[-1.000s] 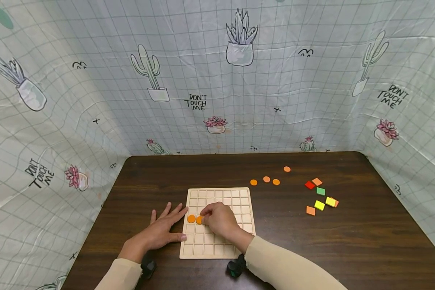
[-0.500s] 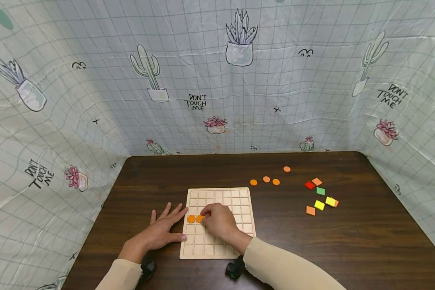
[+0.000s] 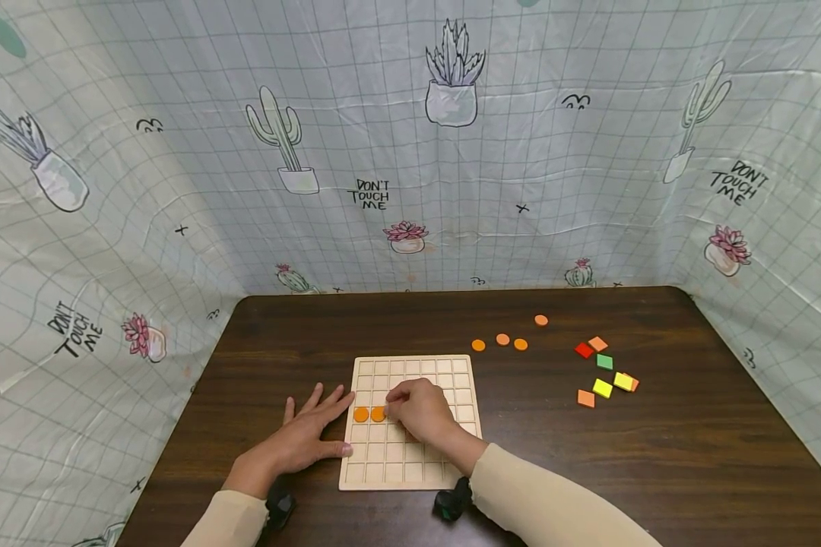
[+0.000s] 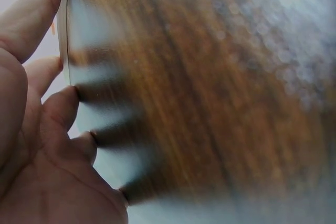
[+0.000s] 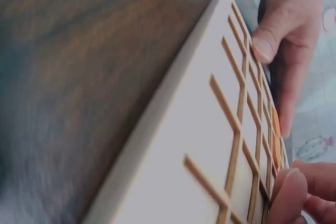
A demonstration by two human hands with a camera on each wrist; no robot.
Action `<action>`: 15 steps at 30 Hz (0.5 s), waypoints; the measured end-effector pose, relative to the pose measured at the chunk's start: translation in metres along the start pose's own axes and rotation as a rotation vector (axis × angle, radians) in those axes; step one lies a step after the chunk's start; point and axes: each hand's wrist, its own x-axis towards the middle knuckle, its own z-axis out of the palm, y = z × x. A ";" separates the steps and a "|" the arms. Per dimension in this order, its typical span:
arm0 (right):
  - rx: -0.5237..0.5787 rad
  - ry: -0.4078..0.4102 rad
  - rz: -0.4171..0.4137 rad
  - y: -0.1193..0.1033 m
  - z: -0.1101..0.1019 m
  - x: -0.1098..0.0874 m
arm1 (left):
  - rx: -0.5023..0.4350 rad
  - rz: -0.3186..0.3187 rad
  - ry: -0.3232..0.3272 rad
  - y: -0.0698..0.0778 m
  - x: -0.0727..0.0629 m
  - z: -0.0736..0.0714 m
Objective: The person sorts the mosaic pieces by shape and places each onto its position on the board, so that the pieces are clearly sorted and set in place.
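Note:
A pale wooden grid board (image 3: 376, 475) lies on the dark table. Two orange discs sit side by side in its cells, the left disc (image 3: 361, 415) nearest the edge and the right disc (image 3: 378, 414) beside it. My left hand (image 3: 301, 437) is spread flat, fingertips and thumb against the board's left edge; the left wrist view shows its fingers along that edge. Above the board's middle, my right hand (image 3: 424, 414) has loosely curled fingers just right of the second disc, with nothing visible held. In the right wrist view, its fingertips (image 5: 290, 195) are low over the grid.
Behind the board's right corner lie several loose orange discs (image 3: 502, 339). Farther right are scattered square tiles: red (image 3: 584, 350), green (image 3: 604, 362), yellow (image 3: 603, 388) and orange (image 3: 586, 398). A patterned curtain (image 3: 410, 152) surrounds the table (image 3: 657, 456).
My right hand has let go of the second orange disc and shifted slightly right, so more of that disc shows. The left hand has stayed put.

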 end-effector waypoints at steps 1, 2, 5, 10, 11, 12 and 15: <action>0.020 -0.005 0.007 0.001 -0.002 0.001 | 0.001 -0.002 0.002 0.000 0.000 0.000; 0.036 -0.008 0.009 0.002 -0.005 0.001 | 0.000 -0.002 0.002 0.000 0.000 0.001; 0.067 -0.011 0.011 0.005 -0.013 0.003 | -0.004 -0.003 0.005 0.001 0.000 0.001; 0.075 0.018 0.013 0.011 -0.034 0.009 | -0.016 0.003 0.012 0.001 0.000 0.002; 0.065 0.032 0.008 0.012 -0.040 0.010 | -0.019 0.003 0.014 0.001 0.000 0.002; 0.052 0.048 0.005 0.013 -0.045 0.012 | -0.019 0.006 0.014 0.001 0.000 0.002; -0.004 0.104 -0.005 0.015 -0.061 0.015 | -0.020 0.007 0.014 0.001 0.000 0.002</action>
